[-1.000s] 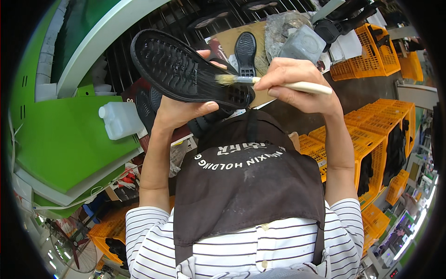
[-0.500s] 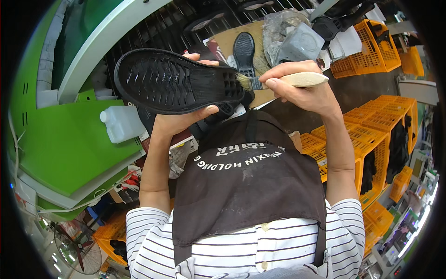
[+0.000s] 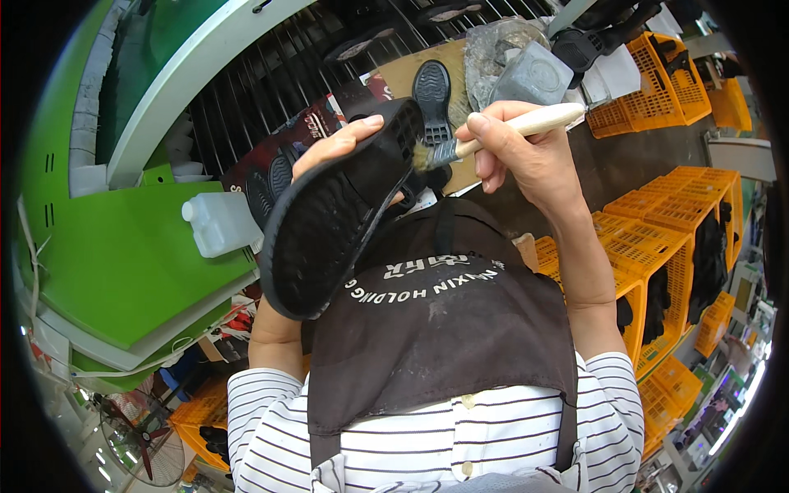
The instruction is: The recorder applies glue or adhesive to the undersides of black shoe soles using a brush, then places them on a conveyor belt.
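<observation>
brush (image 3: pixel 445 153) in right hand (image 3: pixel 526 156)

an orange crate (image 3: pixel 197 410) sits near a fan (image 3: pixel 144 439).

The left hand (image 3: pixel 335 146) holds a black shoe sole (image 3: pixel 325 218) at a slant, tread showing. The right hand (image 3: pixel 526 152) grips a pale-handled brush (image 3: pixel 549 119), its bristles (image 3: pixel 422 158) by the sole's narrower end, perhaps touching it.
</observation>
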`<state>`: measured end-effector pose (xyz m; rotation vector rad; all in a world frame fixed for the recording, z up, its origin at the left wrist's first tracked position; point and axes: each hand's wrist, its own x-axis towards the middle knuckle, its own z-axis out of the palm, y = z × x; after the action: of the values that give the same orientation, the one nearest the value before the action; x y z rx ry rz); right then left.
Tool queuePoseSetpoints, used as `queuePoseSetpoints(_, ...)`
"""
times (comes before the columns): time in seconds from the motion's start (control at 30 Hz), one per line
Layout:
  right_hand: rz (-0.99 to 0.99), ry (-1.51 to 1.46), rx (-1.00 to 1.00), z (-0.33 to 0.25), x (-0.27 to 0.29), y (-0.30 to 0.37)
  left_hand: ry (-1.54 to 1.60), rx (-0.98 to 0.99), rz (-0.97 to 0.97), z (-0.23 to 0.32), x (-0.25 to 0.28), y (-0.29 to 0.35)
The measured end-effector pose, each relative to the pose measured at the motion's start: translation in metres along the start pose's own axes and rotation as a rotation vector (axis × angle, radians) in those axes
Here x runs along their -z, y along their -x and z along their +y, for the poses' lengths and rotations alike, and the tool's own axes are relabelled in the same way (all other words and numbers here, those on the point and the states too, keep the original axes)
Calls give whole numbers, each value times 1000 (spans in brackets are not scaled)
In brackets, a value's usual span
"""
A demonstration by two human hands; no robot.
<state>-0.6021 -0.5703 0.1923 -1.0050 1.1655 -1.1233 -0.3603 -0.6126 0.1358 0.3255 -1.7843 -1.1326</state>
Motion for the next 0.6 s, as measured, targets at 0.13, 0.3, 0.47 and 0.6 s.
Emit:
queuePoseSetpoints(0.13, -65, -250, 52, -3, 1, 9, 204, -15, 32, -7, -2, 7)
queuePoseSetpoints(0.3, 210, -18, 267, 3, -11, 10, 52, -71, 110, -7, -7, 6)
queuePoseSetpoints(0.47, 168, 93, 176, 2, -25, 14, -228, -118, 77, -8, -3, 6)
queuePoseSetpoints(0.6, 109, 128, 151, 1, -35, 24, -367, -189, 51, -15, 4, 5)
